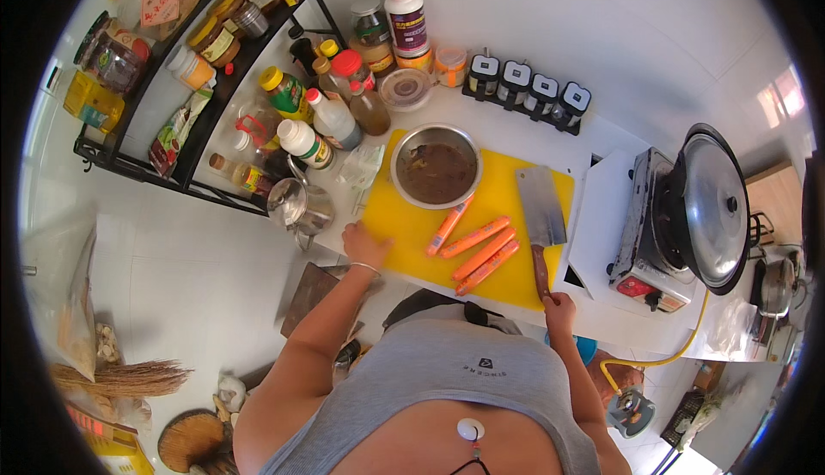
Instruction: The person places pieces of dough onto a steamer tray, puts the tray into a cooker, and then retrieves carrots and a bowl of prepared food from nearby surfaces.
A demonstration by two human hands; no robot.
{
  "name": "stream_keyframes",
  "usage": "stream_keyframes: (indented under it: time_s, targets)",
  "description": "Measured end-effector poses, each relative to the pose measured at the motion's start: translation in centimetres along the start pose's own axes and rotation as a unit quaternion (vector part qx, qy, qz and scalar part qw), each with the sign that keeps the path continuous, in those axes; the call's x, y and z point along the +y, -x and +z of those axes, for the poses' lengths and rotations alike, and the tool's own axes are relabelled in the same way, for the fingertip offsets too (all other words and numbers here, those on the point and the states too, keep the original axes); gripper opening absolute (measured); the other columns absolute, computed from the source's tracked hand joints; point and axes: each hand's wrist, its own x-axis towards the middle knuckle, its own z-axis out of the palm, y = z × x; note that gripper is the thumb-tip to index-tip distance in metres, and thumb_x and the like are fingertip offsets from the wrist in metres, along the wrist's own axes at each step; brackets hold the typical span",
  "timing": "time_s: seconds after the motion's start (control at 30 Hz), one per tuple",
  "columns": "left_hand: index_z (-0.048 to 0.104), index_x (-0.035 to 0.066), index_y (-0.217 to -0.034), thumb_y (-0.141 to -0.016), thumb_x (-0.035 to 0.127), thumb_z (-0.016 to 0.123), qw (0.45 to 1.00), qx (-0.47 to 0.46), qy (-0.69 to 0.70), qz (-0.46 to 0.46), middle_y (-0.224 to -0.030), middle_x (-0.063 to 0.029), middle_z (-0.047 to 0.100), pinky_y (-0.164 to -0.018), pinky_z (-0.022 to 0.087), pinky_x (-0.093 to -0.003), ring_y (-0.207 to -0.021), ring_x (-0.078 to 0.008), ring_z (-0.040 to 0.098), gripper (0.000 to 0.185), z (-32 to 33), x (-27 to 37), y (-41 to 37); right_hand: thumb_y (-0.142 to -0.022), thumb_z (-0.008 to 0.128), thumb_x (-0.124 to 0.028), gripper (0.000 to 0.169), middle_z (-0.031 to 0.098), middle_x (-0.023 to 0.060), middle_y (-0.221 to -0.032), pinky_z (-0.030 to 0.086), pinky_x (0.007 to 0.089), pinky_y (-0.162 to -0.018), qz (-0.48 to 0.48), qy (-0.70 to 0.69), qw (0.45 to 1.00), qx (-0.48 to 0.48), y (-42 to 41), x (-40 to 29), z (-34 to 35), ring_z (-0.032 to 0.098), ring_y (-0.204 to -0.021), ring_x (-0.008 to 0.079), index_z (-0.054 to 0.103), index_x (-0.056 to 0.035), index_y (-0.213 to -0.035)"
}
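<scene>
My left hand [366, 246] lies at the left front edge of a yellow cutting board [503, 162], thumb spread from the fingers. My right hand [559, 311] is curled at the butt of a cleaver's [541, 207] brown handle, by the board's near right corner. Whether its fingers grip the handle or the board's edge is hidden. The cleaver's blade rests flat on the board. Several orange wrapped sausages [480, 253] lie in the board's middle. Behind them stands a steel bowl [395, 169] of dark liquid with bits in it.
Left of the board are a steel kettle [300, 207], sauce bottles [338, 117] and a black rack [193, 153]. A spice-jar set [528, 92] stands at the back. A lidded wok [712, 204] sits on a gas stove [644, 236] at right, with a yellow hose [677, 360] below.
</scene>
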Motion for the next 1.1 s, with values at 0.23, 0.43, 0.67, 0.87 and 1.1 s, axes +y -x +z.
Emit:
stream_keyframes:
  time_s: [0.23,0.43,0.67,0.87,1.1]
  targets:
    - [0.057,0.002,-0.102,-0.059,0.033,0.075,0.998,-0.041,0.033,0.035,-0.106,-0.0238,0.052,-0.087,0.039,-0.0467,-0.098,-0.0385,0.048,0.056,-1.6,-0.6,0.8,-0.076,0.063,-0.014,0.022,0.061,0.0095,-0.065,0.046,0.0292,-0.055,-0.015,-0.054,0.998,-0.001,0.6,1.9,0.0,0.056,-0.056,0.0156,0.063,0.0054,-0.087]
    - [0.051,0.004,-0.120,-0.060,0.019,0.072,0.977,0.146,0.048,0.147,-0.134,-0.0270,0.034,-0.101,0.030,-0.0502,-0.120,-0.0465,0.034,0.065,-2.3,1.3,-2.0,-0.082,0.061,-0.016,0.019,0.059,0.0068,-0.064,0.045,0.0243,-0.051,0.080,-0.149,0.984,-0.055,-0.1,1.3,-0.5,0.054,-0.053,0.0125,0.062,0.0034,-0.084]
    - [0.048,0.008,-0.130,-0.064,0.007,0.067,0.979,0.125,0.118,0.108,-0.137,-0.0236,0.037,-0.100,0.031,-0.0489,-0.122,-0.0411,0.036,0.069,-4.9,1.9,-8.2,-0.083,0.062,-0.016,0.019,0.060,0.0065,-0.067,0.045,0.0249,-0.049,0.055,-0.148,0.987,-0.008,0.6,1.7,0.2,0.054,-0.054,0.0117,0.062,0.0021,-0.087]
    - [0.062,0.003,-0.107,-0.070,0.009,0.062,0.984,0.126,-0.078,0.100,-0.125,-0.0206,0.049,-0.093,0.037,-0.0479,-0.115,-0.0360,0.045,0.038,-11.0,0.4,-11.3,-0.084,0.059,-0.016,0.019,0.060,0.0068,-0.071,0.048,0.0243,-0.053,0.038,-0.131,0.991,0.008,0.9,2.2,0.5,0.055,-0.056,0.0117,0.063,0.0016,-0.090]
    - [0.064,0.002,-0.105,-0.080,0.012,0.052,0.902,0.058,-0.321,0.282,-0.133,-0.0211,0.045,-0.105,0.023,-0.0526,-0.133,-0.0372,0.028,0.029,-9.9,-1.2,-10.2,-0.085,0.059,-0.017,0.021,0.062,0.0072,-0.078,0.049,0.0240,-0.055,0.037,-0.126,0.991,0.002,1.0,1.7,0.5,0.056,-0.060,0.0121,0.063,0.0016,-0.095]
